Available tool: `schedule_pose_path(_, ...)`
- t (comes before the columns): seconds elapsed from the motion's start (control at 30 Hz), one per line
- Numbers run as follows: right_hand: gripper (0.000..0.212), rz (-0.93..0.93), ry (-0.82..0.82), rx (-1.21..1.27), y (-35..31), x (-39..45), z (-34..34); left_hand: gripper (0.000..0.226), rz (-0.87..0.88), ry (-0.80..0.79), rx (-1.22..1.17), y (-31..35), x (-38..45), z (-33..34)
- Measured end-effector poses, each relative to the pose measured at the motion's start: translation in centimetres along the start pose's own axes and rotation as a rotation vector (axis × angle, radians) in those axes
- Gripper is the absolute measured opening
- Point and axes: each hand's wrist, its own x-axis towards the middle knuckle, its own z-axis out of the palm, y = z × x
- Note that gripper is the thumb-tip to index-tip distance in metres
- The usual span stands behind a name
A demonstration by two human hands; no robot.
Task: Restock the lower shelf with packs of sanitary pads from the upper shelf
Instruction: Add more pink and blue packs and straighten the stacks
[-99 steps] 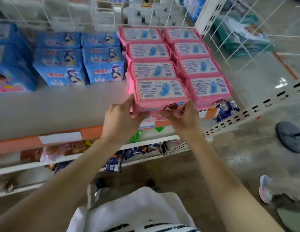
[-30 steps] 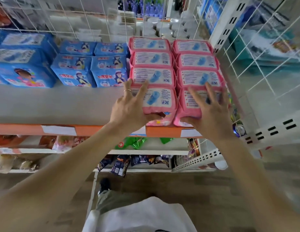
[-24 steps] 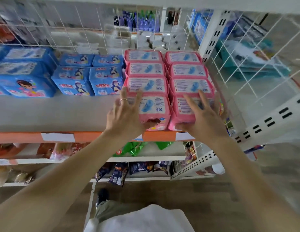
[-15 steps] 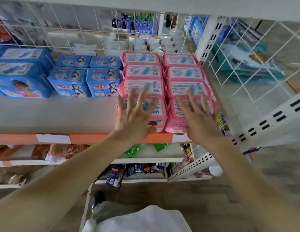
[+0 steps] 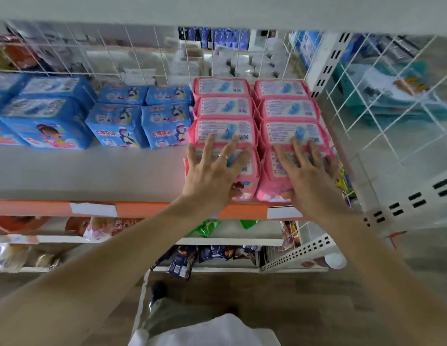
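Your fingers point(image 5: 209, 146) are spread wide and straight, lying flat on top of the soft pink packs. Your left hand point(image 5: 212, 176) rests on the front left pink pack point(image 5: 247, 171), and a thin shiny ring point(image 5: 223, 156) sits on one finger. Your right hand point(image 5: 310, 178) lies flat on the front right pink pack point(image 5: 272, 176), just beside the first one. Neither hand is squeezing or lifting anything.

The pink packs point(image 5: 287, 108) are puffy, squashy plastic bags with white labels and a blue shape printed on top. They lie in two neat rows, four deep, touching each other. They sit on the flat grey shelf point(image 5: 92, 176), at its right end. The two front packs are right at the shelf's orange front strip point(image 5: 142, 208), which has white paper tags stuck on it.

To the left of the pink packs stand blue packs point(image 5: 142, 126), boxy and shiny, with cartoon girls on them. Behind the pink packs runs a thin white wire grid point(image 5: 132, 53). To their right is a white metal post with little slots point(image 5: 327, 63). Below the orange strip are more shelves with crinkly snack bags point(image 5: 182, 260).
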Motion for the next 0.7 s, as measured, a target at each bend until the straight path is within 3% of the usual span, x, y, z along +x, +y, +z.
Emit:
schedule_pose_path(0.23,0.108,0.024,-0.005,0.050,-0.6,-1.2,0.1,0.106,-0.023,0.005,-0.026,0.1,-1.0,0.0)
schedule_pose_path(0.7,0.094,-0.023,-0.013,0.031,-0.5,-1.5,-1.5,0.082,0.000,0.041,-0.083,0.3,-2.3,-0.9)
